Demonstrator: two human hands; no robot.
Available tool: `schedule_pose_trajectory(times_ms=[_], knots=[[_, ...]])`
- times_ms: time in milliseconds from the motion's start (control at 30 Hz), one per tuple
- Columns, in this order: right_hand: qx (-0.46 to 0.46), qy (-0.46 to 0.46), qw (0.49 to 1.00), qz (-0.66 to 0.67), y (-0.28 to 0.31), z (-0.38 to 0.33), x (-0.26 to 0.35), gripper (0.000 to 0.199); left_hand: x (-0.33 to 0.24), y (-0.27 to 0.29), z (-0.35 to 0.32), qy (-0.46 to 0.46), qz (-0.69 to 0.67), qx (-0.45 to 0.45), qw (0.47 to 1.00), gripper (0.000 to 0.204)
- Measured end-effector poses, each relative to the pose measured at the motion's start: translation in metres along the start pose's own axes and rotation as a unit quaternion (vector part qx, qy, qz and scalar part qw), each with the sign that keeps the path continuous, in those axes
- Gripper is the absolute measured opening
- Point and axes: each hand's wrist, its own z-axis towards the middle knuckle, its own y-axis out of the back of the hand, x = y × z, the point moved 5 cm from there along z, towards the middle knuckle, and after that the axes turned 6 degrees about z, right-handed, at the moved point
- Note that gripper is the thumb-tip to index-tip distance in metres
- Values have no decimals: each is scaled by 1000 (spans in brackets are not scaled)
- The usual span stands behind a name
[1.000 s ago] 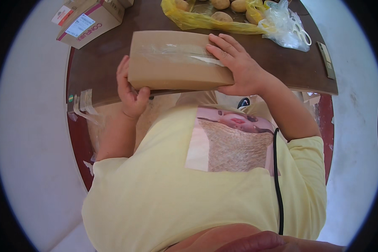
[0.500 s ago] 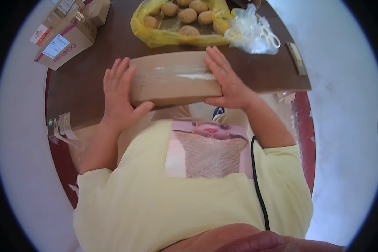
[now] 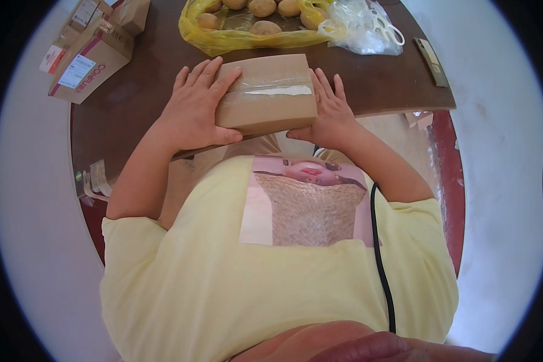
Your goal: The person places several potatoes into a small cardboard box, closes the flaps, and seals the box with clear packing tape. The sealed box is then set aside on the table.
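A brown cardboard box [image 3: 265, 111], sealed along its top with clear tape, is held between my two hands at the near edge of the table. My left hand [image 3: 193, 111] grips its left end, with the fingers reaching over the top and the thumb along the near lower edge. At the opposite end, my right hand [image 3: 333, 117] presses its palm and fingers against the side, its thumb tucked near the front lower corner. Whether the box rests on the tabletop or is slightly raised, I cannot tell.
Beyond the box lies an open yellow plastic bag [image 3: 247, 43] with several potatoes [image 3: 263, 7]. Right of it are a clear plastic bag [image 3: 359, 36], white-handled scissors [image 3: 387, 30] and a flat, narrow object [image 3: 430, 62]. Cardboard boxes [image 3: 93, 63] stand far left. Tape strips [image 3: 96, 179] hang at the table's left edge.
The box looks shorter from left to right and sits slightly tilted. My left hand has moved right, its fingers now over the box's top. My right hand stays at the right end.
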Motion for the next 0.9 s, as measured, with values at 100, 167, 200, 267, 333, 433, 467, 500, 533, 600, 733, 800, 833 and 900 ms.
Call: schedule_pose_trajectory(times_ms=[100, 167, 200, 267, 333, 433, 467, 500, 533, 600, 733, 800, 833, 900], knots=[[13, 13, 998, 57, 1, 0, 0, 110, 1, 6, 3, -6, -69, 2, 998, 100], [19, 5, 994, 109, 10, -1, -3, 113, 4, 8, 1, -17, -99, -34, 994, 102], [22, 4, 991, 134, 17, 1, -2, 115, 7, 6, -2, -21, -113, -54, 992, 102], [-39, 33, 983, 178, 50, -1, -3, 113, 15, -2, -8, -27, -210, -102, 972, 105], [-88, 61, 965, 241, 83, -5, -5, 113, 15, -11, -9, -39, -349, -149, 924, 106], [-136, 116, 923, 340, 122, -7, -7, 114, -9, -24, 4, -87, -546, -211, 806, 111], [-148, 161, 913, 344, 131, -4, -4, 112, -15, -28, 12, -115, -571, -232, 779, 117], [-158, 206, 900, 349, 139, -1, -1, 111, -17, -34, 15, -141, -594, -253, 751, 124], [-167, 247, 886, 354, 144, -1, 2, 109, -16, -47, 20, -129, -587, -221, 768, 125], [-143, 257, 887, 354, 145, 5, 3, 106, -17, -71, 28, -113, -585, -164, 786, 126], [-159, 287, 886, 327, 141, 13, 10, 99, -21, -84, 32, -111, -586, -99, 797, 130], [-157, 291, 893, 306, 142, 16, 15, 98, -19, -74, 28, -123, -571, -109, 805, 133], [-156, 295, 895, 296, 143, 17, 19, 98, -15, -61, 25, -140, -548, -166, 808, 131], [-149, 278, 906, 281, 145, 19, 23, 97, -11, -18, 15, -174, -475, -323, 800, 126]])
